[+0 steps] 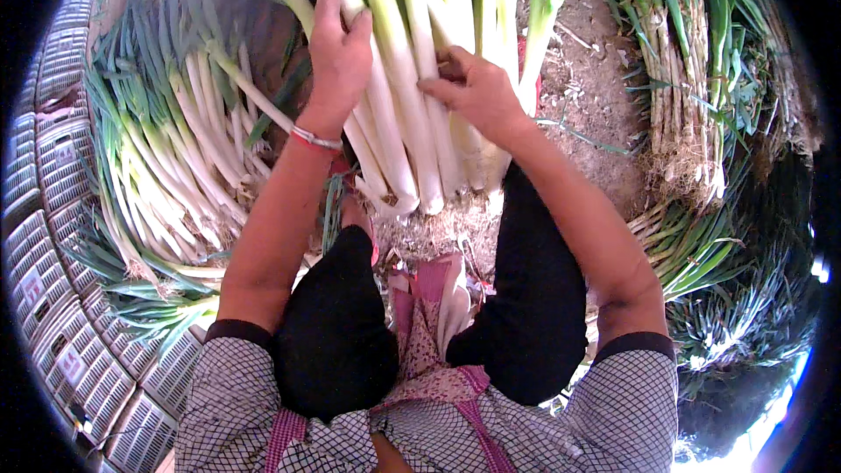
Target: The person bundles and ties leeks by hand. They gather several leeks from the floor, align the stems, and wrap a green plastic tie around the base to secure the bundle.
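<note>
A bunch of large green onions [401, 125], with thick white shafts and green tops, stands before me between my knees, root ends down. My left hand [338, 59] grips a stalk [351, 3] on the bunch's left side, thumb and fingers around its upper white part. On the right, my right hand [476, 92] rests against the shafts with bent fingers. Its thumb and forefinger are at one stalk [427, 56], and whether they hold it is unclear. The upper leaves run out of the picture's top edge.
A pile of loose green onions [177, 144] lies at left, beside stacked plastic crates [85, 341]. Untrimmed onions with dry roots [683, 98] lie on the soil floor [585, 72] at right. More leafy bundles [729, 315] are below them. Peelings litter the ground [460, 230] by my feet.
</note>
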Demonstrator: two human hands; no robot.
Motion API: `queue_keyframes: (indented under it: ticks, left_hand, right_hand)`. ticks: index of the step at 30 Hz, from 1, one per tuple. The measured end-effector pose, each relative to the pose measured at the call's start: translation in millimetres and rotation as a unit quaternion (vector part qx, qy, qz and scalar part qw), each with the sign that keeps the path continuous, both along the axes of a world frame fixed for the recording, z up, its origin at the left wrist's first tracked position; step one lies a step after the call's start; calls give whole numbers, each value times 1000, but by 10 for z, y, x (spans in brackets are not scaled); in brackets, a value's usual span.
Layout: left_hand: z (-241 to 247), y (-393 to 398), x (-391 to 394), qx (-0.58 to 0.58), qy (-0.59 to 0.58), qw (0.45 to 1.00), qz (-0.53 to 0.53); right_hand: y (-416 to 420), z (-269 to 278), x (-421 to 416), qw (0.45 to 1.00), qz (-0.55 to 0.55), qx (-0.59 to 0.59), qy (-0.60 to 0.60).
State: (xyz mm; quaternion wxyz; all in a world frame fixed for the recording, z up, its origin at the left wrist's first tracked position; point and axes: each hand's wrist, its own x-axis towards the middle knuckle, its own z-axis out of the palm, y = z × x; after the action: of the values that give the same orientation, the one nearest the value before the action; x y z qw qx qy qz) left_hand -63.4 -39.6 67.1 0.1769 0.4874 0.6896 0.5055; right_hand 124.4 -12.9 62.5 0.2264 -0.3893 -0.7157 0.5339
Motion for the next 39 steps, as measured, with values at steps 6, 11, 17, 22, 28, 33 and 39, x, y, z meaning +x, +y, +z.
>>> queue_keyframes:
  ticks: [6, 11, 17, 22, 28, 33, 39]
  left_hand:
    - [50, 72, 321, -5, 181, 983, 40]
    - [-8, 47, 216, -20, 303, 952, 26]
    - [258, 168, 359, 18, 396, 891, -220]
    - [251, 168, 357, 12, 387, 864, -321]
    - [205, 158, 294, 54, 332, 890, -307]
    - [236, 205, 356, 20, 334, 895, -294]
    - [268, 186, 412, -8, 420, 848, -324]
  right_hand:
    - [209, 475, 321, 989, -104, 81, -73]
    - [820, -401, 819, 948, -291, 97, -82]
    - [1251, -1518, 797, 893, -325, -302, 69]
    - [963, -1020, 601, 904, -315, -236, 165]
    - [695, -54, 157, 928, -191, -133, 292]
    - [871, -521, -280, 938, -279, 195, 64]
    - [803, -232, -274, 948, -285, 127, -70]
